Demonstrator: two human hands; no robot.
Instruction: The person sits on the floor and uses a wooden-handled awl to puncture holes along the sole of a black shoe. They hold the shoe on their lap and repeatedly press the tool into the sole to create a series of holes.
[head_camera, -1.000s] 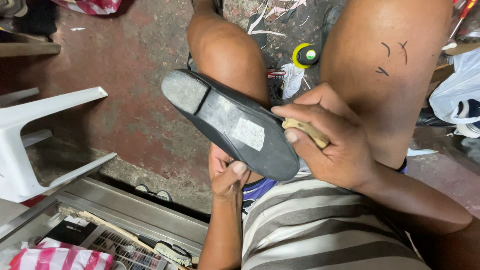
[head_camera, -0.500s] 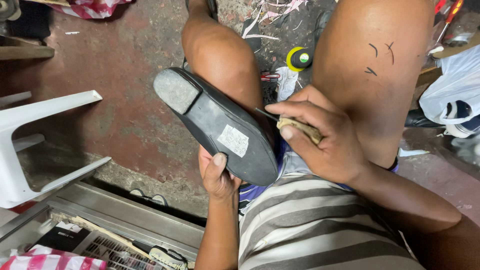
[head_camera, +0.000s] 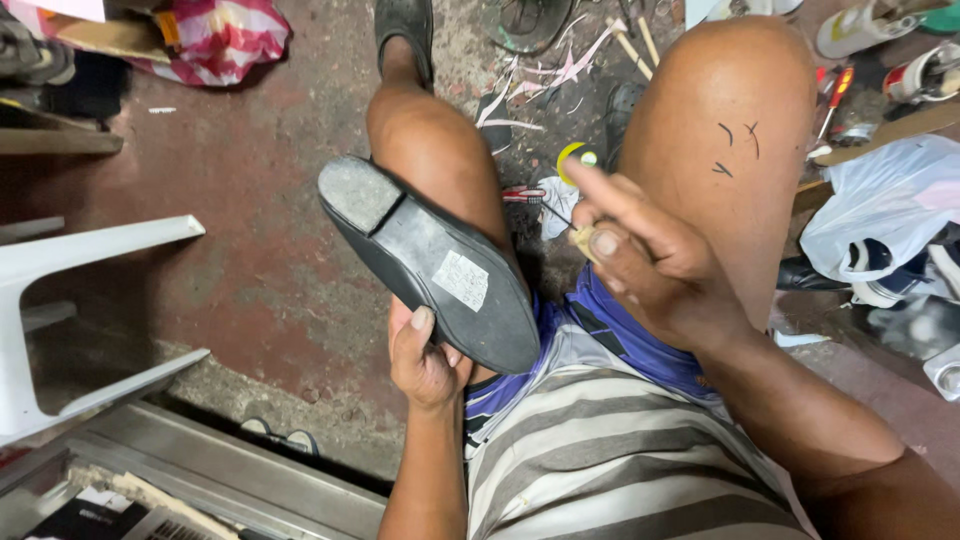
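Just past the white plastic chair (head_camera: 60, 300), the left hand (head_camera: 425, 355) is clamped on the toe end of a black flat shoe (head_camera: 425, 260) held sole-up over the left thigh, while the right hand (head_camera: 650, 265) pinches a small wooden-handled tool (head_camera: 583, 240) just beside it.

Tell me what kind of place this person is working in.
Probably a small shoe-repair workspace. The left hand holds a black flat shoe sole-up, the right hand grips a wooden-handled awl, and tools and scraps litter the worn concrete floor.
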